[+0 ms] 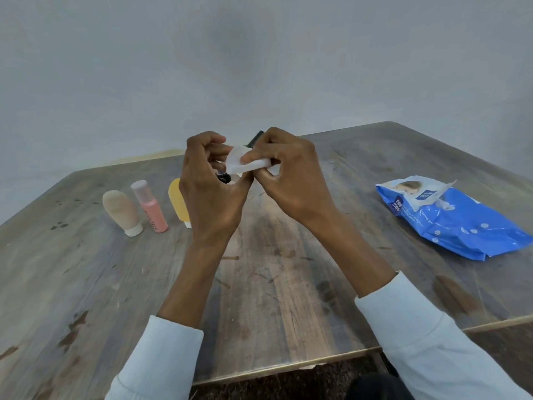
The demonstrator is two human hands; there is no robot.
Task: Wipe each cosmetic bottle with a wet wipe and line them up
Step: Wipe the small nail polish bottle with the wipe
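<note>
Soft, even, rather dim light.
We see faint shadows on the desk [288,284], bowed wide-angle edges, and slight overall blur.

On the table [274,284], three bottles stand in a row left of the hands: a tube [121,210] on its cap farthest left, a pump bottle [150,206] beside it, another tube [178,202] nearest. The wipes pack [452,217] lies well right.

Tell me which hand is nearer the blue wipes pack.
Right. The right hand is raised mid-table, left of the blue wipes pack; the left hand is farther left.
</note>
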